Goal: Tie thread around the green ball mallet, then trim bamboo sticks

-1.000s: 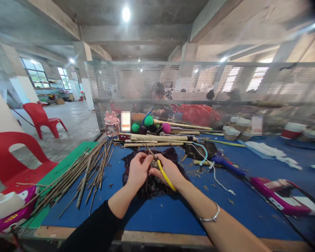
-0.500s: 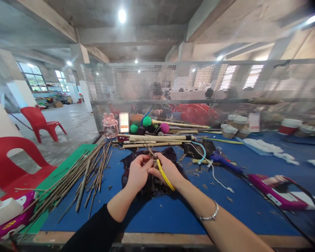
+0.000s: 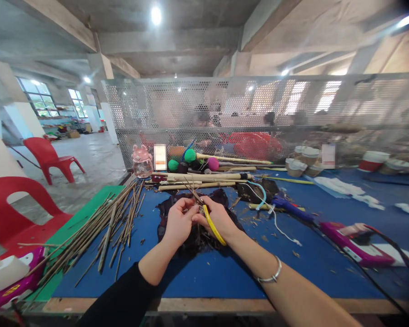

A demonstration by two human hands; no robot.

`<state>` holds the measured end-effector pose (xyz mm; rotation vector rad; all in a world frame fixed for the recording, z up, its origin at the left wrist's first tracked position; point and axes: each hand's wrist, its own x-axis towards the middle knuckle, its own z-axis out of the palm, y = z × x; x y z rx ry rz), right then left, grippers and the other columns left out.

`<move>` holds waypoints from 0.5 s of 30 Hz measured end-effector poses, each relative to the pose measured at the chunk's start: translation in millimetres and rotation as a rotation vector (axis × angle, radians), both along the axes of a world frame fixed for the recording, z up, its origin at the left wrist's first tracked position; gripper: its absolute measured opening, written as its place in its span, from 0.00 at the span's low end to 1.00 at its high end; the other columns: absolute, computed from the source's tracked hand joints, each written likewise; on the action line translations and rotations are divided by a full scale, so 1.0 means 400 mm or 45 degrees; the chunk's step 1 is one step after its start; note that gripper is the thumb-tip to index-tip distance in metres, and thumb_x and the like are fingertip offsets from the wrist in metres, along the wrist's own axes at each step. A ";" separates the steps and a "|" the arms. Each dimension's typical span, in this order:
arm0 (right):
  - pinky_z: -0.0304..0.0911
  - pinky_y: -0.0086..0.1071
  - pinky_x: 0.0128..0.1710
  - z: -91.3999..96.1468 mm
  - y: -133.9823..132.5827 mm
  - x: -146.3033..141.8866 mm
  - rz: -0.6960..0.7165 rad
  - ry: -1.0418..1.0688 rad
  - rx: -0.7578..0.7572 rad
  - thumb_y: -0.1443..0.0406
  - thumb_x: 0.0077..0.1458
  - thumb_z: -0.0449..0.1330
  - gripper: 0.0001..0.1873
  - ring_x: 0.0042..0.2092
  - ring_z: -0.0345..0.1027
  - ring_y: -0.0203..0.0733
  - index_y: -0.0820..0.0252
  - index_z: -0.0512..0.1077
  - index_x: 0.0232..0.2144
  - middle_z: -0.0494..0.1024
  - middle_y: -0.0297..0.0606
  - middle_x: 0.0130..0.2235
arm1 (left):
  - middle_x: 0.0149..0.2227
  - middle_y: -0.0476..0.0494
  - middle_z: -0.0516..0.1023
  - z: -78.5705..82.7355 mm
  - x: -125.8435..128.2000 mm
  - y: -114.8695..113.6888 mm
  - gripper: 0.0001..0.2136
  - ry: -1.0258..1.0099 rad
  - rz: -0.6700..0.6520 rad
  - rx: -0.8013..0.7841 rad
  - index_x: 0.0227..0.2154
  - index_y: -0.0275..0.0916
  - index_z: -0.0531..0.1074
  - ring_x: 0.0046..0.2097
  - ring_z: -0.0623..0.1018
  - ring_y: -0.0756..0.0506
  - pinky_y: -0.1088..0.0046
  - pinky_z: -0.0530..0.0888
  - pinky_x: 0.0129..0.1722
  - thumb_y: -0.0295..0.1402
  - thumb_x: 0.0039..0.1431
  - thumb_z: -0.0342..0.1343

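My left hand (image 3: 177, 222) and my right hand (image 3: 218, 218) meet over a dark cloth (image 3: 197, 238) on the blue table (image 3: 225, 272). Both are closed, pinching a small bundle of thin twigs (image 3: 196, 200) between them. A yellow-handled tool (image 3: 213, 227) lies in my right hand and runs back along the wrist. A silver bangle (image 3: 267, 277) sits on my right forearm.
A heap of thin brown sticks (image 3: 105, 227) lies left on a green mat (image 3: 88, 213). Behind are long sticks with coloured balls (image 3: 204, 165), a pink bottle (image 3: 139, 161), a blue glue gun (image 3: 289, 206), a pink tool (image 3: 351, 245), and a mesh screen (image 3: 259, 118) with people beyond. Red chairs (image 3: 17, 213) stand left.
The hands stay together on the twigs with only slight finger movement. The view has shifted a little.
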<state>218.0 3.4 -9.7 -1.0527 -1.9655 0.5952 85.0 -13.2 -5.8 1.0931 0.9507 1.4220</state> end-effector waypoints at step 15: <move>0.58 0.28 0.30 -0.002 -0.004 0.001 -0.109 -0.260 0.079 0.49 0.46 0.58 0.24 0.30 0.67 0.39 0.58 0.64 0.41 0.73 0.35 0.30 | 0.26 0.50 0.72 -0.008 -0.003 0.011 0.11 0.038 0.071 0.095 0.29 0.35 0.69 0.27 0.72 0.51 0.74 0.70 0.28 0.33 0.43 0.61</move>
